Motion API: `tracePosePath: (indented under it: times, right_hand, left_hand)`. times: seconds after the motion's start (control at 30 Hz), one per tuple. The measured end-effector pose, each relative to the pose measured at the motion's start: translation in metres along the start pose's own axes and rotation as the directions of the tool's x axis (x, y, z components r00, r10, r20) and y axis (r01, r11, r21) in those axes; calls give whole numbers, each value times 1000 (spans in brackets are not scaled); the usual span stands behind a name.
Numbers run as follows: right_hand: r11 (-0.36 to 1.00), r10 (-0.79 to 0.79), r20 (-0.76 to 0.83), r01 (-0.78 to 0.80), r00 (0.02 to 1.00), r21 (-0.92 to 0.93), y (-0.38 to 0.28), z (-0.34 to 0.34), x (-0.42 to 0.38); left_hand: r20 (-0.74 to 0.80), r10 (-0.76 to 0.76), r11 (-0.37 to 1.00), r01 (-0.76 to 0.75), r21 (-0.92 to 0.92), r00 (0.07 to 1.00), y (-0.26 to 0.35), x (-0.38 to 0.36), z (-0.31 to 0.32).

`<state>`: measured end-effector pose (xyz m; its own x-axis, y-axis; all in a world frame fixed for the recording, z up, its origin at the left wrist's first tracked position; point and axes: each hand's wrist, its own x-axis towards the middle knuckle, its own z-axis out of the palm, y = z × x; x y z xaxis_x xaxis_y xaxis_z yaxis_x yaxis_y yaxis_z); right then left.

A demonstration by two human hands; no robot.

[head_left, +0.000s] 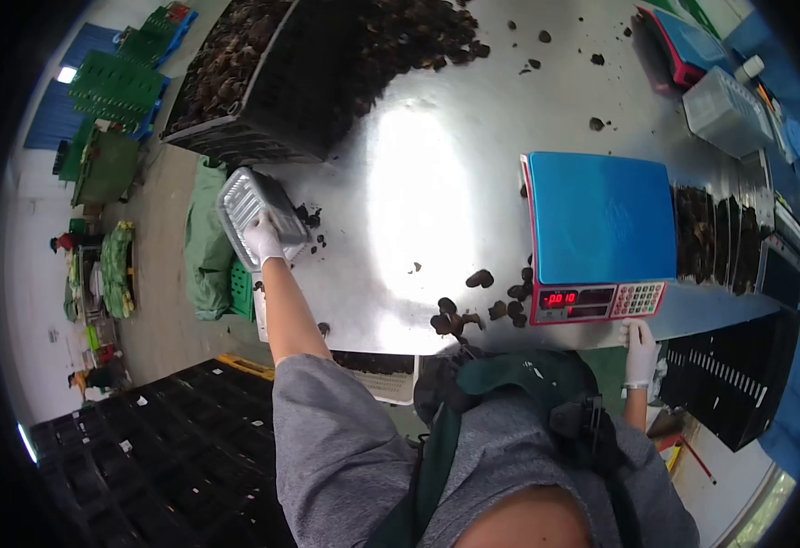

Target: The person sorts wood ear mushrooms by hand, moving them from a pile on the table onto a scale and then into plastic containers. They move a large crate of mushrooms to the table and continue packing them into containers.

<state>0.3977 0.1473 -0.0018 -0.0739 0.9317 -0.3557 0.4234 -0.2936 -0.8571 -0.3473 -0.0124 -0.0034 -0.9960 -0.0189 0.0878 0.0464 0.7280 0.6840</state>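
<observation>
My left hand (264, 240), in a white glove, reaches into a stack of clear plastic trays (245, 194) at the table's left edge. Its fingers are pinched at the inside of the top tray. My right hand (638, 353), also gloved, is at the table's front edge, just below the keypad of a scale (603, 219). Its fingers look loosely bent, and I see nothing held in them. The scale has a blue top and a red rim, and its display reads about -0.010. Dark, dried mushroom-like pieces (455, 320) lie left of the scale.
A large black crate (267, 87) of brown pieces lies tipped at the back left, with a dark heap (418, 36) beside it. Filled trays (715, 233) stand right of the scale. A clear bin (727, 111) and another scale (688, 41) are at the far right.
</observation>
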Motion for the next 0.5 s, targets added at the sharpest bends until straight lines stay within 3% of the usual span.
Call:
tracePosePath:
  times: [0.03,0.07,0.1,0.17,0.2,0.23,0.27,0.3,0.37,0.43,0.47,0.5]
  right_hand:
    - [1000,0,9,-1,1000,25,-1,1,-3]
    - [999,-22,26,23,999,-45,-3,-1,-5]
    - [999,-19,14,20,1000,-43,-3,-2,-9]
    - [999,-11,-25,10,1000,-47,0,-3,-13]
    - [998,-5,-33,3,999,-58,1,-3,-15]
    - [1000,-8,-66,9,998,5,1,0,-16]
    - [999,-27,-69,26,997,-22,-3,4,-16]
    - [993,-80,-52,75,995,-93,-14,10,-16]
    - [984,-176,-4,176,984,25,-31,40,-14]
    - [824,-486,301,545,820,-155,-73,69,-14]
    - [731,-540,453,662,710,-167,-83,84,-14]
    - [578,-610,589,806,530,-127,-90,100,-11]
  left_hand:
    - [-49,47,996,-43,83,998,10,-11,-1]
    - [-206,169,982,-146,123,964,12,-16,4]
    - [-399,393,906,-422,16,828,36,-40,-3]
    - [-562,439,826,-561,-55,701,110,-108,-12]
    - [-528,499,708,-674,-208,687,142,-150,-7]
    - [-503,686,515,-839,-176,526,161,-186,8]
    - [-401,803,362,-896,-257,440,183,-228,19]
    - [-263,906,208,-890,-405,332,208,-279,33]
    - [-34,999,-3,-765,-644,24,248,-371,56]
    - [78,969,-144,-788,-598,-236,248,-426,94]
    - [358,859,-135,-838,-528,-365,242,-435,109]
    - [258,909,-121,-802,-585,-326,243,-432,102]
